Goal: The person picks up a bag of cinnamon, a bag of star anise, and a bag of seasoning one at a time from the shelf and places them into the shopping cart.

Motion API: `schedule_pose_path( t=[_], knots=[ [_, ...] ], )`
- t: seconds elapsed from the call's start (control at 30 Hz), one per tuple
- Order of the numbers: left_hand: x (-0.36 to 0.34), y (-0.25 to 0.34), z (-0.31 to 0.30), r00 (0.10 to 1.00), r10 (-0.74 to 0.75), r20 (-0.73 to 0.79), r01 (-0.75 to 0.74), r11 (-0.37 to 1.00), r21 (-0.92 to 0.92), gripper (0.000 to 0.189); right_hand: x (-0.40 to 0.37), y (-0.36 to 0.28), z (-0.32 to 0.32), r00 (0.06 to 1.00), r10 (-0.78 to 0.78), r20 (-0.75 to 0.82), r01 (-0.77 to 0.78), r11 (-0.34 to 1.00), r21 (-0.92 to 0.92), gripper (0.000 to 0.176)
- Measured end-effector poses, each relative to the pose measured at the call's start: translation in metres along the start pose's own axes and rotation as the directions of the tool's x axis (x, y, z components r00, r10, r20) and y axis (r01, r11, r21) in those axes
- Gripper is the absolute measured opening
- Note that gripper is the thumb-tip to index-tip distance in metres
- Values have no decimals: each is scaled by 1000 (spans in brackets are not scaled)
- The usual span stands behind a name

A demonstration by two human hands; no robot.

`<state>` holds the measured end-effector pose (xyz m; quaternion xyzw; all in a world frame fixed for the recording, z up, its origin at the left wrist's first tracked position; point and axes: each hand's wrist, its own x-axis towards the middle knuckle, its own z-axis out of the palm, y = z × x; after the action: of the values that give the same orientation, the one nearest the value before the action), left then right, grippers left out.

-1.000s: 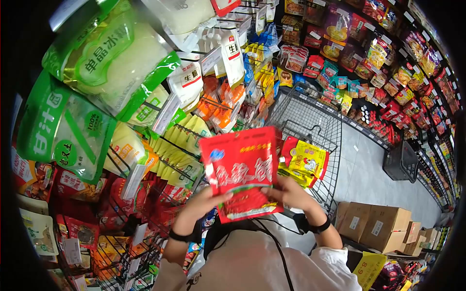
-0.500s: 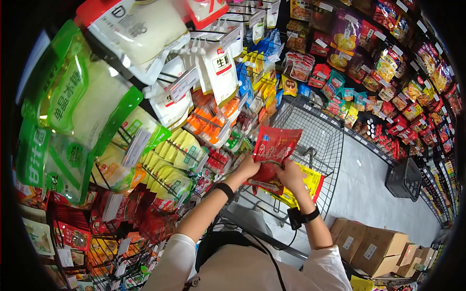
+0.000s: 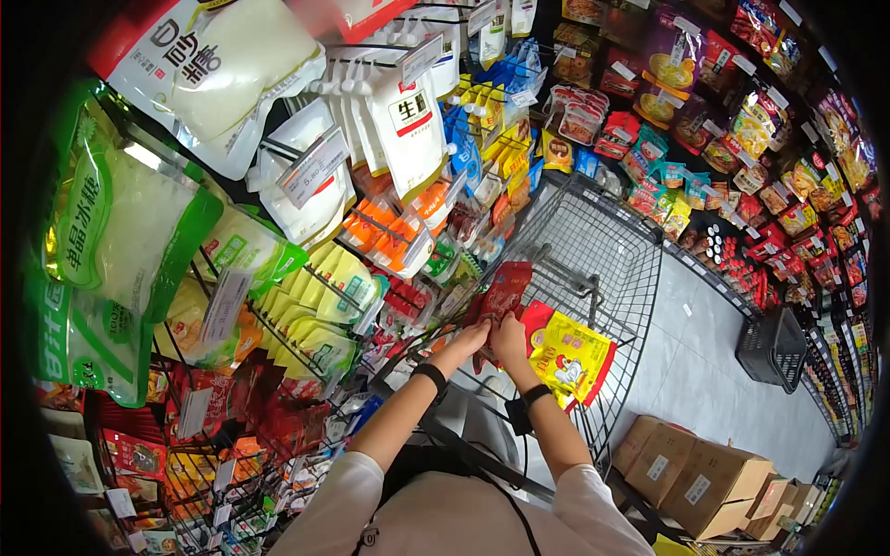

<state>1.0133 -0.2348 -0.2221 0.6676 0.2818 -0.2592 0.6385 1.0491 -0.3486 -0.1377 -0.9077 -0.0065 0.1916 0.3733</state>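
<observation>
A red food packet (image 3: 505,285) is held in front of my body, over the near end of the shopping cart (image 3: 623,259). My left hand (image 3: 474,337) grips its lower left part. Close beside it, my right hand (image 3: 507,339) pinches the same packet, and the two hands nearly touch. The packet is tilted and partly folded, its lower part hidden by my fingers. Just right of my right hand, a yellow and red bag (image 3: 570,360) with a cartoon chicken lies against the cart's wire mesh.
On the left, hanging racks hold white pouches (image 3: 400,120), green-edged bags (image 3: 102,232) and yellow packets (image 3: 320,296). Snack shelves (image 3: 732,111) line the far right. A dark basket (image 3: 774,347) stands on the grey floor, with cardboard boxes (image 3: 705,477) at the lower right.
The red packet has turned from facing me broadly to a steeper, folded angle. My right hand has moved left towards my left hand, exposing more of the yellow bag.
</observation>
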Motion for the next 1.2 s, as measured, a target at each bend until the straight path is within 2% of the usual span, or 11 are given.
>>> schedule_pose_path(
  t=[0.1, 0.13, 0.23, 0.3, 0.4, 0.5, 0.53, 0.73, 0.9, 1.1, 1.2],
  knots=[
    [-46, 36, 7, 993, -115, 14, 114, 993, 28, 44, 4, 11, 14, 1000, 11, 8, -11, 1000, -24, 27],
    [-45, 34, 5, 979, -191, 72, 188, 981, 50, 43, 5, 16, 17, 1000, 4, 6, -3, 999, -39, 27],
    [-35, 24, 1, 962, -225, 154, 205, 969, 136, 42, 16, 24, 28, 998, 55, 5, -54, 995, -82, 26],
    [-45, 24, 0, 986, -155, 65, 143, 978, 151, 40, 26, 29, 36, 994, 109, -2, -109, 989, -102, 22],
    [-80, 49, -7, 981, -129, 145, 125, 992, 34, 42, 24, 27, 34, 997, 80, -3, -80, 985, -155, 18],
    [-128, 74, -17, 992, 42, 118, -35, 997, -66, 39, 28, 28, 40, 996, 80, -26, -84, 981, -176, 18],
    [-137, 78, -25, 984, 31, 178, -15, 996, -89, 42, 29, 28, 41, 996, 81, -27, -84, 980, -180, 18],
    [-231, 84, -61, 959, 282, 25, -261, 916, -306, 36, 28, 30, 39, 996, 82, -21, -84, 989, -124, 24],
    [-306, 59, -83, 930, 310, -195, -362, 861, -357, 32, 19, 18, 43, 995, 57, 82, -59, 998, 14, 29],
    [-335, 2, -110, 927, 236, -290, -357, 790, -498, 36, 31, 53, 74, 977, -159, 142, 194, 942, -274, 22],
    [-350, -9, -120, 920, 248, -304, -378, 765, -521, 37, 34, 38, 67, 989, -113, 97, 136, 951, -277, 20]
  ],
)
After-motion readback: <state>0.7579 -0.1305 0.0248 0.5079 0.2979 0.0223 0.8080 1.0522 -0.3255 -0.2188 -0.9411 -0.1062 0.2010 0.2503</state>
